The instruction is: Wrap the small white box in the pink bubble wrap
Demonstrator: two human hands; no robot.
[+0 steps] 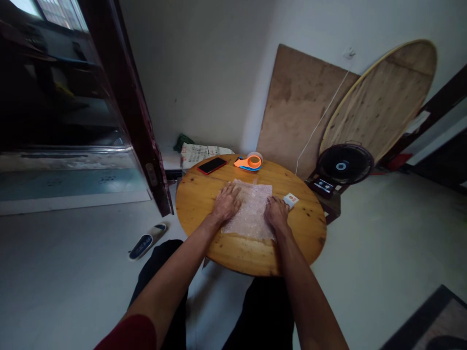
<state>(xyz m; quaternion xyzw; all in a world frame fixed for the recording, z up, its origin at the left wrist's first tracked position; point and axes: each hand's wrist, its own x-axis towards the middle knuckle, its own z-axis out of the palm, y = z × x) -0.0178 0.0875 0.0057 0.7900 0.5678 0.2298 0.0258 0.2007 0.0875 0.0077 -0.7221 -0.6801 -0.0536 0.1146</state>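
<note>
A sheet of clear bubble wrap (251,209) lies flat on the round wooden table (304,233) in front of me. My left hand (226,201) rests palm down on its left edge, fingers spread over the plastic. At the right edge, my right hand (276,212) presses down with its fingers slightly bent; it is open too. Just beyond the right fingers is a small white packet with red and blue print (291,200). An orange and blue tape dispenser (250,162) stands past the far edge of the wrap.
A phone in a red case (212,166) lies at the table's far left. Behind the table a brown board (299,97) and a round wooden top (386,92) lean on the wall. A black cooker (345,164) stands right; a slipper (146,241) lies on the floor left.
</note>
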